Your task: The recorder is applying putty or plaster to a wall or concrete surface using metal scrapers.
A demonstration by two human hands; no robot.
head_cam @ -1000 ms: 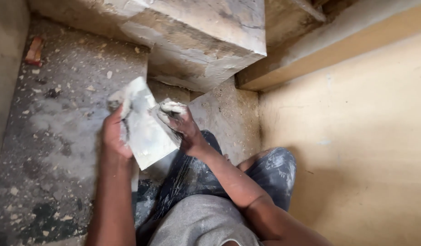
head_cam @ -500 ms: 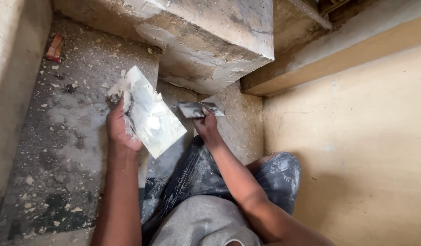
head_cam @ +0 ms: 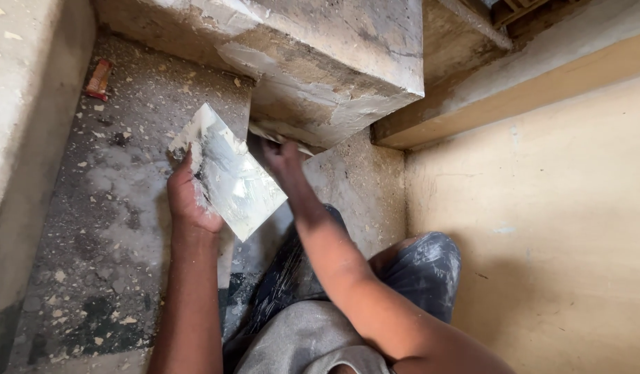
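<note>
Head view, looking down. Left hand (head_cam: 189,201): fingers wrapped round the near edge of a flat metal plate (head_cam: 230,173), gripping it; the plate is held tilted above the floor, its face smeared with pale grey-white paste. Right hand (head_cam: 282,156): reaching forward to the lower face of the concrete step (head_cam: 320,62), fingers curled about a thin putty blade (head_cam: 282,140), of which only a pale sliver shows past the hand, pressed at the underside of the step; how tightly the fingers close cannot be told, since the hand is seen from the back. Concrete step: large, rough grey block with pale filler patches along its lower edge, overhanging the floor. Floor (head_cam: 91,228): bare cement, littered with pale chips and dust. Small reddish brick fragment (head_cam: 98,78): lying on the floor at far left, well apart from both hands. Wall (head_cam: 541,228): smooth, cream-yellow, on the person's right. Knee (head_cam: 424,263): in paint-spattered dark trousers, just beside the wall.
</note>
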